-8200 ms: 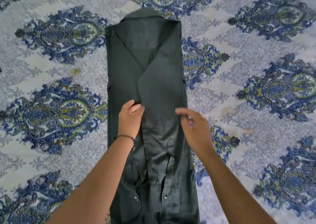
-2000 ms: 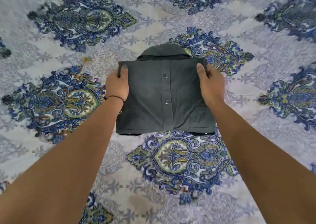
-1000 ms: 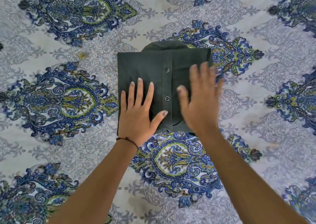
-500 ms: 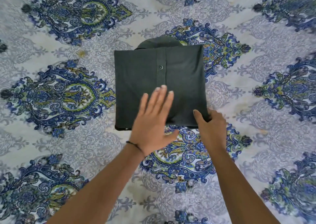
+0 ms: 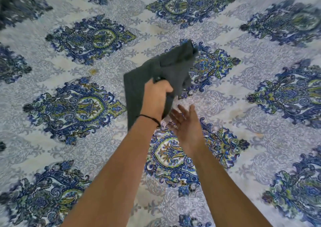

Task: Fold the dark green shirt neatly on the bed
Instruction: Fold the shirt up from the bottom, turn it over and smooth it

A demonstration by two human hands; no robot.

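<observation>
The dark green shirt (image 5: 171, 68) is a folded bundle lifted off the bed, tilted and blurred by motion, with one corner pointing up to the right. My left hand (image 5: 157, 96), a thin black band at its wrist, is clenched on the bundle's lower middle. Just below and to the right of it, my right hand (image 5: 185, 122) is palm up with spread fingers, holding nothing, close under the shirt's lower edge.
The bed (image 5: 243, 105) fills the whole view, covered by a white sheet printed with blue and green ornamental medallions. A small yellowish stain (image 5: 92, 71) lies to the left of the shirt.
The folded shirt lay flat under my hands half a second ago. Now my left hand has gripped it and raised it off the sheet, and my right hand has let go and turned palm up.
</observation>
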